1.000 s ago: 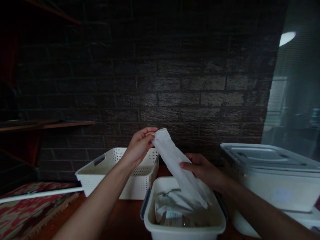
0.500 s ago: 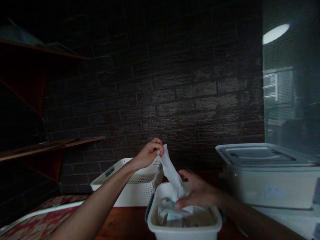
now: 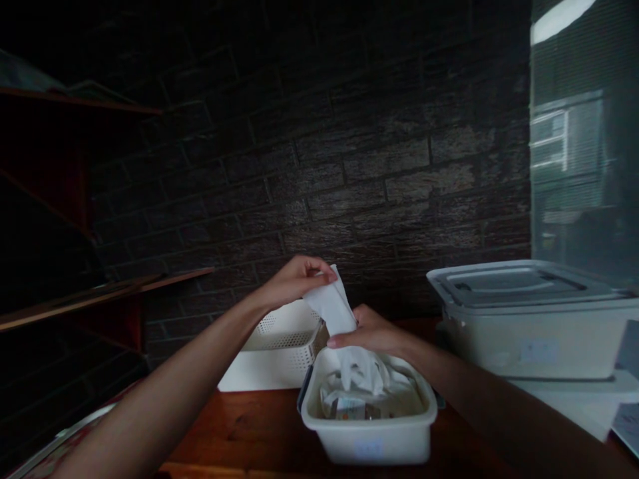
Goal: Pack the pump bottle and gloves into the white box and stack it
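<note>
My left hand (image 3: 294,283) pinches the top end of a long white cloth (image 3: 335,309) above a small white plastic tub (image 3: 369,426). My right hand (image 3: 372,332) wraps its fingers round the middle of the same cloth, just over the tub's far rim. The cloth's lower part hangs crumpled inside the tub, on top of other white items and a packet with orange print (image 3: 347,407).
A white perforated basket (image 3: 279,352) stands behind and to the left of the tub on the brown wooden table (image 3: 249,432). A large lidded storage box (image 3: 534,319) sits at the right. Wooden shelves (image 3: 110,293) are at the left, a dark brick wall behind.
The cloth has been drawn shorter between my hands. My right hand slid up it from the tub's inside to its far rim, and my left hand lowered slightly. The view shifted.
</note>
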A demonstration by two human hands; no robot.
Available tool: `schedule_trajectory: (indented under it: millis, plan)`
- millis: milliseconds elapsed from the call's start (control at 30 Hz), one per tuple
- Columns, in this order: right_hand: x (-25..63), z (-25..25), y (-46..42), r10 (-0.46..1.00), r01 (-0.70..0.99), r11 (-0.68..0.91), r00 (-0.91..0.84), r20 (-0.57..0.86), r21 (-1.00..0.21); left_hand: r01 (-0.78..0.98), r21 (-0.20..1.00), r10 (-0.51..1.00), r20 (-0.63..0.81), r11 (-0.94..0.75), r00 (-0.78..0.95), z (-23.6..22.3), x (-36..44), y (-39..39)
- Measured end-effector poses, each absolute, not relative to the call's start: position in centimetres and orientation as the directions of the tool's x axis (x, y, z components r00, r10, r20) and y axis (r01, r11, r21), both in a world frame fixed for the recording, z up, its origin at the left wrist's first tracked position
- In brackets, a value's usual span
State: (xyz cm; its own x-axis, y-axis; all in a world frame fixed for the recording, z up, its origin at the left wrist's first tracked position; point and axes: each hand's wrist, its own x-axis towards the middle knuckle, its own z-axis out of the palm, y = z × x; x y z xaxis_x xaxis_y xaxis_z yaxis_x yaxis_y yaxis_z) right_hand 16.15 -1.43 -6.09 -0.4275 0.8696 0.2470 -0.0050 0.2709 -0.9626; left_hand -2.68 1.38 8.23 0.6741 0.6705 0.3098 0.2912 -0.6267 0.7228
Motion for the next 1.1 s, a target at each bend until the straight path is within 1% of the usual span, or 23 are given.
schedule_trajectory:
  millis: [167, 300, 467, 567, 667, 733, 800, 867, 1000, 1100]
  plan:
    - [18.3, -6.5, -2.6, 0.897, 0.0, 0.162, -0.418, 0.147, -0.987, 0.318, 0.722, 0.734, 0.377, -0.615, 0.564, 8.7, -3.5, 1.0]
    - [20.2, -6.3, -3.5, 0.912, -0.033, 0.101, -0.397, 0.106, -0.994, 0.323, 0.742, 0.779, 0.412, -0.588, 0.472, 8.5, -4.3, 0.7]
    - [21.5, -6.0, -4.3, 0.936, -0.072, 0.007, -0.352, 0.032, -0.997, 0.33, 0.801, 0.846, 0.37, -0.5, 0.383, 5.6, -5.4, 0.3]
    - [22.2, -6.1, -4.7, 0.951, -0.012, -0.049, -0.305, -0.043, -0.999, 0.338, 0.827, 0.87, 0.319, -0.449, 0.375, 2.6, -6.0, 0.0]
    - [22.8, -6.4, -4.9, 0.952, 0.105, -0.094, -0.281, -0.12, -0.99, 0.365, 0.839, 0.88, 0.247, -0.404, 0.405, -0.6, -6.3, -0.5]
    - [23.1, -6.6, -5.0, 0.935, 0.2, -0.117, -0.308, -0.176, -0.973, 0.397, 0.83, 0.876, 0.204, -0.392, 0.437, -2.6, -6.4, -0.8]
    - [23.3, -6.8, -5.0, 0.909, 0.309, -0.125, -0.345, -0.234, -0.943, 0.437, 0.8, 0.863, 0.187, -0.411, 0.469, -4.2, -6.2, -1.1]
    - [23.2, -7.0, -4.8, 0.885, 0.42, -0.119, -0.366, -0.288, -0.899, 0.481, 0.747, 0.845, 0.201, -0.459, 0.495, -5.4, -5.9, -1.4]
    - [22.6, -7.5, -4.1, 0.859, 0.593, -0.085, -0.363, -0.36, -0.801, 0.57, 0.595, 0.807, 0.264, -0.567, 0.528, -6.9, -5.3, -2.1]
    - [22.1, -7.4, -3.8, 0.859, 0.673, -0.051, -0.347, -0.376, -0.738, 0.614, 0.485, 0.773, 0.256, -0.622, 0.58, -7.3, -5.0, -2.5]
